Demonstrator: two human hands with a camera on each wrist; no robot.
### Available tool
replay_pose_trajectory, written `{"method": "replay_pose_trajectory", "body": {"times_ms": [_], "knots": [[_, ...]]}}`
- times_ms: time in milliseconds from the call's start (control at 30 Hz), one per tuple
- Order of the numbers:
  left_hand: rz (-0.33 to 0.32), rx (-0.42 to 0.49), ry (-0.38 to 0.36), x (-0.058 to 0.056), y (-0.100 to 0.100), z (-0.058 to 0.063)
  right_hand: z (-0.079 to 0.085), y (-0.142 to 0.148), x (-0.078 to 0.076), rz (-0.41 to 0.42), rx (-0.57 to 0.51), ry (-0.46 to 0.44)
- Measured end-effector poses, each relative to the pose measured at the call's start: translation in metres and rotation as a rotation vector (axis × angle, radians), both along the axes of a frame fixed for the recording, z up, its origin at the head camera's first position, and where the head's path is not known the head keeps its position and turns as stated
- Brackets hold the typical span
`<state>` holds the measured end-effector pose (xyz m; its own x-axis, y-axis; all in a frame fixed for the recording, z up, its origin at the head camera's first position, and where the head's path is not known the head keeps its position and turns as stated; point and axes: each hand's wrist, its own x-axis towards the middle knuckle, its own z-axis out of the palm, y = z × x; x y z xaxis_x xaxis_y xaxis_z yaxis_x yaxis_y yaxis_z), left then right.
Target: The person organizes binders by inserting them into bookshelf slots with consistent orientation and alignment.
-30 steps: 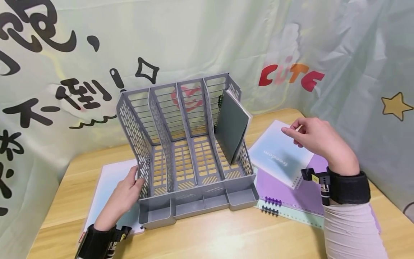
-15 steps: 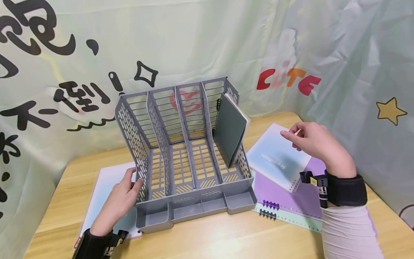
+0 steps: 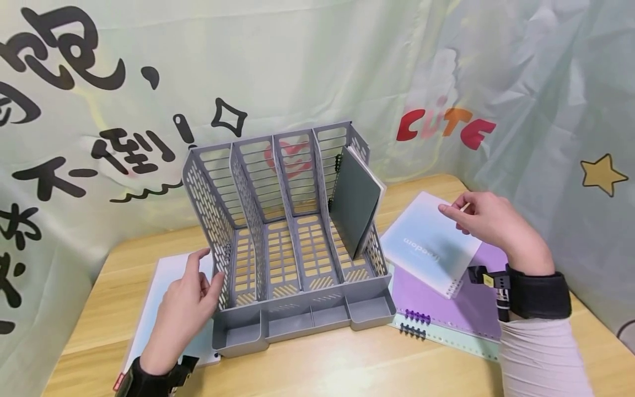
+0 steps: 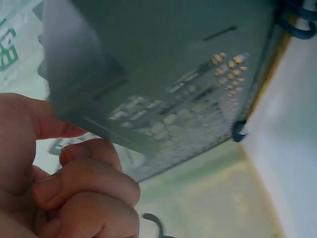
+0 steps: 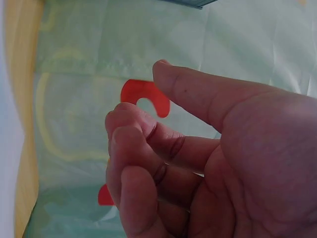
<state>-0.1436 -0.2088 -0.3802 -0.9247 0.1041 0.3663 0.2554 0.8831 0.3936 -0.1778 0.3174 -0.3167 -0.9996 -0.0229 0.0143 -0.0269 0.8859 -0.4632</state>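
A grey desktop file rack (image 3: 285, 317) with upright dividers and a front tray stands mid-table. My left hand (image 3: 186, 309) is beside its left wall, thumb and index finger apart. The other fingers are loosely curled, with nothing seen held. The left wrist view shows the thumb (image 4: 49, 119) close to a grey panel; whether it touches is unclear. A dark green spiral notebook (image 3: 354, 201) stands tilted in the rightmost slot. My right hand (image 3: 488, 223) hovers with bent fingers, holding nothing, above a light blue notebook (image 3: 421, 237) marked "freedom".
Under the light blue notebook lie a purple spiral notebook (image 3: 446, 292) and a mint green one (image 3: 461, 337). Another pale blue notebook (image 3: 159, 303) lies flat left of the rack. A printed cloth (image 3: 297, 66) hangs behind the wooden table (image 3: 327, 364).
My left thumb and index finger have drawn apart, and the hand has shifted slightly from the rack's left wall. The right hand keeps its pose. The head view has shifted slightly.
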Motion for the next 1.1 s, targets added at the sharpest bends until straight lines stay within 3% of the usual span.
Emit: {"method": "replay_pose_trajectory", "body": {"times_ms": [167, 467, 800, 1100], "knots": [[-0.033, -0.013, 0.132, 0.010, 0.018, 0.012, -0.002, 0.008, -0.003, 0.003, 0.028, -0.025], [-0.243, -0.025, 0.189, 0.031, 0.070, 0.017, 0.000, 0.022, -0.018, 0.029, 0.096, -0.074], [-0.470, -0.083, 0.168, 0.045, 0.131, 0.003, -0.012, 0.052, -0.034, 0.035, 0.105, -0.146], [-0.639, -0.141, 0.078, 0.059, 0.173, -0.008, -0.028, 0.066, -0.048, 0.081, 0.149, -0.161]]}}
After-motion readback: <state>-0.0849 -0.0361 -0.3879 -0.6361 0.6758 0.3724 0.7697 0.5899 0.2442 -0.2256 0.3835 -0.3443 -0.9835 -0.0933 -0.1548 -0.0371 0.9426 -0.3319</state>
